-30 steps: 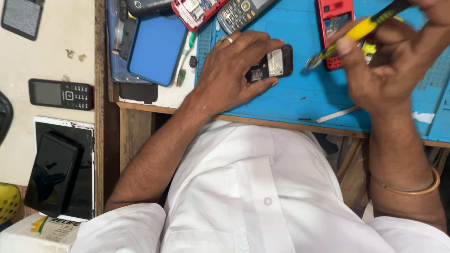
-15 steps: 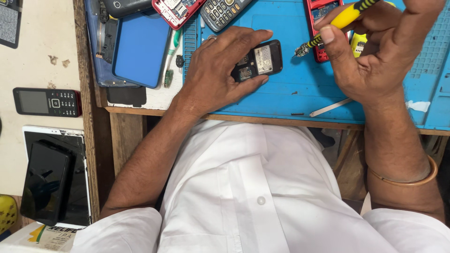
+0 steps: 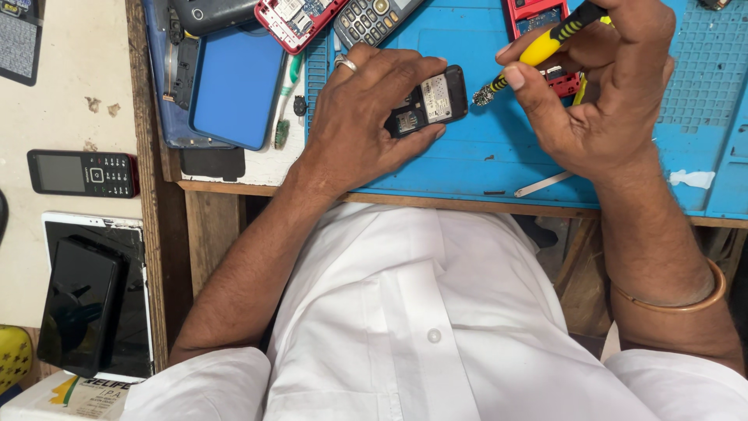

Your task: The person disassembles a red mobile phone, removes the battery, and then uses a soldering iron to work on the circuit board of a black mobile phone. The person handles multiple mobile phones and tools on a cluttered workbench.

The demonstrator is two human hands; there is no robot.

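Observation:
My left hand (image 3: 366, 117), with a ring on one finger, grips a small black phone (image 3: 430, 103) that lies back up and opened on the blue work mat (image 3: 467, 168). My right hand (image 3: 600, 93) holds a yellow and black screwdriver (image 3: 538, 48), its metal tip just to the right of the phone's top edge, not touching it. A bangle sits on my right forearm.
At the mat's far edge lie a red opened phone (image 3: 545, 39), a grey keypad phone (image 3: 372, 19) and a red circuit frame (image 3: 296, 19). A blue tablet-like slab (image 3: 234, 82) sits left of the mat. A black keypad phone (image 3: 82, 173) and dark tablets (image 3: 93, 304) lie on the left counter.
The view shifted slightly, so everything sits further right and lower. My right hand brought the screwdriver tip down closer to the phone, while my left hand kept its grip.

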